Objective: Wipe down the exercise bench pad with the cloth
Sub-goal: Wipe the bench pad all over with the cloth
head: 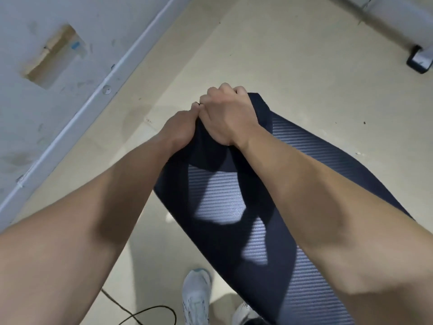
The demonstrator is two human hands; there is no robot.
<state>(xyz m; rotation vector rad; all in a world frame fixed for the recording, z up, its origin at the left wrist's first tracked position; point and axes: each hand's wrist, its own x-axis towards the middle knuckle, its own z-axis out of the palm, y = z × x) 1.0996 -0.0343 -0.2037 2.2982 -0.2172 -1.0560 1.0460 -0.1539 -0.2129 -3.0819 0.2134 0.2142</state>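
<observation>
The exercise bench pad point(222, 202) is dark navy with a shiny ribbed weave and runs from the lower right up to the centre of the head view. A dark navy cloth point(208, 153) hangs bunched over the pad's far end. My left hand point(181, 131) grips the cloth's left side with closed fingers. My right hand point(226, 116) is fisted on the cloth's top, pressed against the left hand. Both forearms cross over the pad and hide part of it. Where the cloth ends and the pad's far tip begins is hard to tell.
A white scuffed wall point(46, 55) with a baseboard rail point(98, 95) runs along the left. The floor is beige. A white shoe point(195, 299) stands left of the pad, beside a black cable point(145, 311). A black-footed frame leg point(419, 61) sits at the top right.
</observation>
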